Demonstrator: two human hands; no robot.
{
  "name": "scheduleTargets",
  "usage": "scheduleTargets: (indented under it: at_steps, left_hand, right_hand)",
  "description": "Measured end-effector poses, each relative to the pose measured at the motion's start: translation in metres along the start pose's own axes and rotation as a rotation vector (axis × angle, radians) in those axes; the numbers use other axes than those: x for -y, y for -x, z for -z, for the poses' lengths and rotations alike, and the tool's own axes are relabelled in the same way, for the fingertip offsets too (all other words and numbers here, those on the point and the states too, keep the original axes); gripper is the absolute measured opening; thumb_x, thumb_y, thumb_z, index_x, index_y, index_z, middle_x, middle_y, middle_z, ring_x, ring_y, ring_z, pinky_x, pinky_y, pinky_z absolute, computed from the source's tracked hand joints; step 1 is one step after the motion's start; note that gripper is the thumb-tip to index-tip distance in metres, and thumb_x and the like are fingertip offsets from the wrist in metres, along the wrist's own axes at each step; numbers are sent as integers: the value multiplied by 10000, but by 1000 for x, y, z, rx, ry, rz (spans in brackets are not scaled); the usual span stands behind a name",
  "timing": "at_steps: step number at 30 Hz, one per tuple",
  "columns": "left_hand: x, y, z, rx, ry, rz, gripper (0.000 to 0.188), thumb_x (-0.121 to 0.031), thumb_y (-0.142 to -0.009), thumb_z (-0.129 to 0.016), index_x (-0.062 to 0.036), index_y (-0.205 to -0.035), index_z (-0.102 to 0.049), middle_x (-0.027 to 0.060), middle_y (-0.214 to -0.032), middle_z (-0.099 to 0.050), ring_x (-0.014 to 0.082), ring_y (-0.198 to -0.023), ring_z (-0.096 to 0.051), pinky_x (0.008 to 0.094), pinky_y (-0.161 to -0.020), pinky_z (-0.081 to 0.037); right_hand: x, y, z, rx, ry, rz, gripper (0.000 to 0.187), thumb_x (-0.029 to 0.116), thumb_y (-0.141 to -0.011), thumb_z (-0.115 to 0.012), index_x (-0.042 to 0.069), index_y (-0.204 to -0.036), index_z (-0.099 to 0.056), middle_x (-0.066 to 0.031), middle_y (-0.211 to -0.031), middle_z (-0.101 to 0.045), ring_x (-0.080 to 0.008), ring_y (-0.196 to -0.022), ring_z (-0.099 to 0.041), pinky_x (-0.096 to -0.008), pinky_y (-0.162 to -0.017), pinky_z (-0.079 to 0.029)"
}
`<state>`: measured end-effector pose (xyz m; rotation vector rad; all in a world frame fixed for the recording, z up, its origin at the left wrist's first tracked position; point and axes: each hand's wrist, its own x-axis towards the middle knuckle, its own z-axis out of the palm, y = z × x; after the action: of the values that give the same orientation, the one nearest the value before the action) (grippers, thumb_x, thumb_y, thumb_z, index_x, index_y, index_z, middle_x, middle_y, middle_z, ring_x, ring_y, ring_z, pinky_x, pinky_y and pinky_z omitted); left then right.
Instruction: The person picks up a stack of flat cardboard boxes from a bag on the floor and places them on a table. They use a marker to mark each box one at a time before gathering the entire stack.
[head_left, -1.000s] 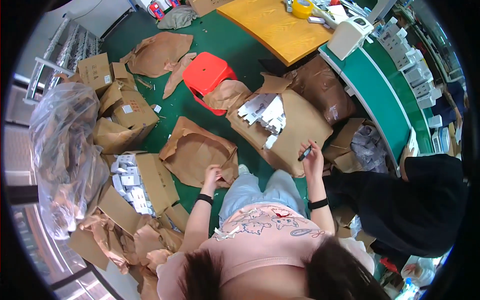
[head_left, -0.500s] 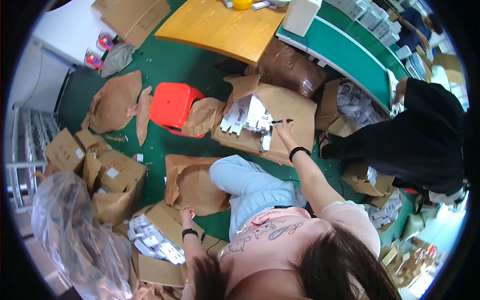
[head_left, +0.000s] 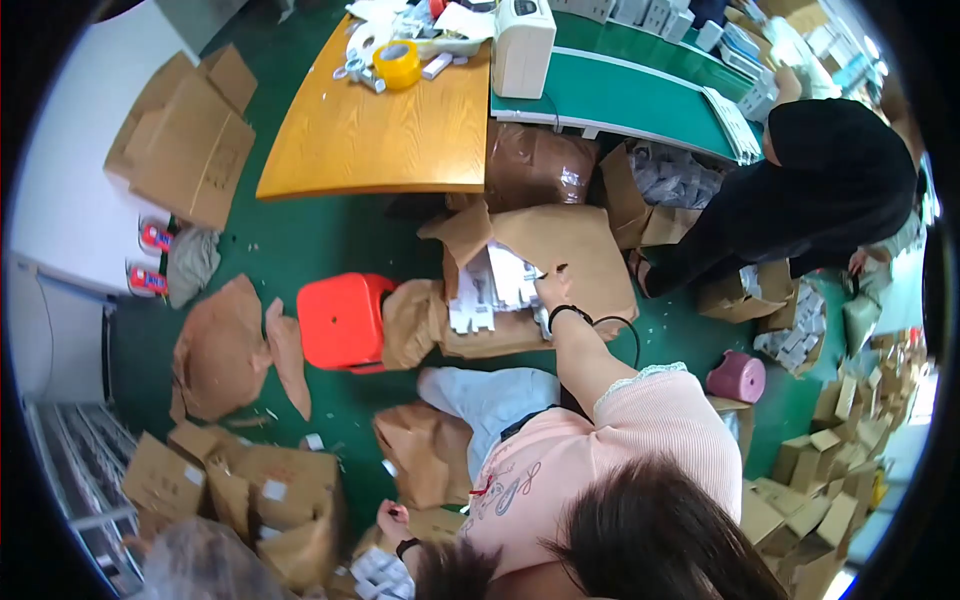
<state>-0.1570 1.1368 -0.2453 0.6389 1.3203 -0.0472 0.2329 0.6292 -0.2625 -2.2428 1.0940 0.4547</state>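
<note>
My right hand (head_left: 555, 288) is closed at the open side of a brown carton (head_left: 590, 235), over the flat white boxes (head_left: 512, 272) stacked in it. A dark pen (head_left: 563, 267) pokes from its fingertips, mostly hidden. My left hand (head_left: 393, 518) hangs low on the left with fingers curled. A small dark red spot shows at those fingers, too small to name. Beneath this hand, another carton holds several small white boxes (head_left: 383, 574). Crumpled brown paper (head_left: 425, 450) lies on the floor by my legs.
Left of the carton stands a red stool (head_left: 340, 320). A wooden table (head_left: 390, 140) with yellow tape (head_left: 397, 65) meets a green conveyor (head_left: 630, 100) beyond. A person in black (head_left: 800, 190) works at right. Cartons (head_left: 280, 490) crowd the lower left; a pink stool (head_left: 736, 377) stands right.
The whole view has shifted, bringing in more of the table and the right-hand cartons. My right hand stays at the carton, the pen now less visible. The co-worker's arm now reaches over the conveyor.
</note>
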Motion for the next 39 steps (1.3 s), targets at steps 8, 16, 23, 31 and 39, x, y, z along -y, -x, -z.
scheduleTargets:
  at_steps: [8,16,23,31,39]
  left_hand:
    - [-123,-71,-66,5,-467,-56,59,-82,-768,-460,-92,-722,-494,21,-638,-485,101,-485,-418,223,-404,-364]
    - [-241,-97,-77,18,-666,-254,43,-152,-758,-508,-111,-745,-509,-2,-649,-513,85,-505,-448,241,-435,-434]
    - [-310,-185,-107,100,-603,-99,46,-119,-785,-461,-122,-753,-494,-2,-656,-505,81,-516,-437,238,-519,-412]
    - [-444,-301,-170,322,-755,-100,66,-78,-751,-467,-116,-697,-469,8,-585,-479,90,-453,-408,218,-447,-388]
    - [-591,-310,-57,195,-896,-228,76,-102,-787,-443,-123,-821,-507,26,-596,-512,98,-427,-425,208,-371,-358]
  right_hand:
    - [74,47,-14,-184,-278,-216,831,242,-656,-486,221,-1376,-70,-108,-1432,-8,-355,-1302,34,-597,-975,-113]
    - [117,81,-24,-291,-387,-314,813,241,-670,-477,185,-1374,-76,-138,-1426,0,-378,-1293,54,-542,-1018,-53]
    - [116,107,-55,-432,-360,-397,808,228,-655,-478,194,-1368,-100,-115,-1429,-12,-399,-1286,60,-648,-931,-117]
    - [175,214,-115,-424,-536,-498,784,273,-687,-477,235,-1369,-92,-98,-1434,-2,-370,-1296,58,-634,-951,-93]
    - [208,300,-157,-719,-267,-492,711,253,-694,-557,215,-1324,-229,-124,-1404,-119,-367,-1277,-70,-611,-924,-218]
